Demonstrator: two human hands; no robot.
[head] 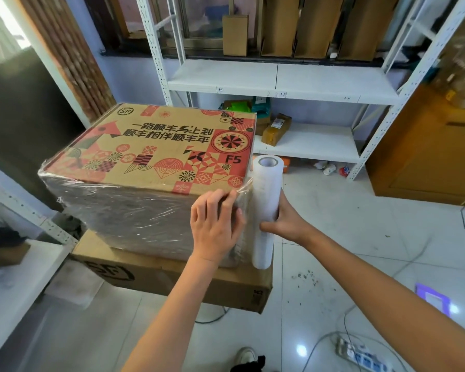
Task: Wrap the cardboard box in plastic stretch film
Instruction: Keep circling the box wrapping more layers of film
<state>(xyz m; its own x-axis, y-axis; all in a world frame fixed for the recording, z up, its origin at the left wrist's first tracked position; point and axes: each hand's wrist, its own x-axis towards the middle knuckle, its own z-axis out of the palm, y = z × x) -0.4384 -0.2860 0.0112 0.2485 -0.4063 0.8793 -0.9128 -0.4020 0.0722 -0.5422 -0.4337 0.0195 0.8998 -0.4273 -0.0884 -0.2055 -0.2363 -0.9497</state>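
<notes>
A large cardboard box (156, 146) with red and black printed patterns sits on a flatter cardboard box (172, 277). Clear stretch film (124, 210) covers its near side and wrinkles at the top edge. My left hand (215, 224) presses flat on the film at the box's near right corner, fingers straight. My right hand (285, 218) grips the white film roll (266, 205), held upright just beside that corner. A short span of film runs from the roll to the box.
White metal shelving (279, 79) stands behind the box with parcels on its low shelf and cardboard on top. A wooden cabinet (424, 146) is at the right. A power strip (360, 353) and cables lie on the tiled floor. Another shelf post (32, 210) is at the left.
</notes>
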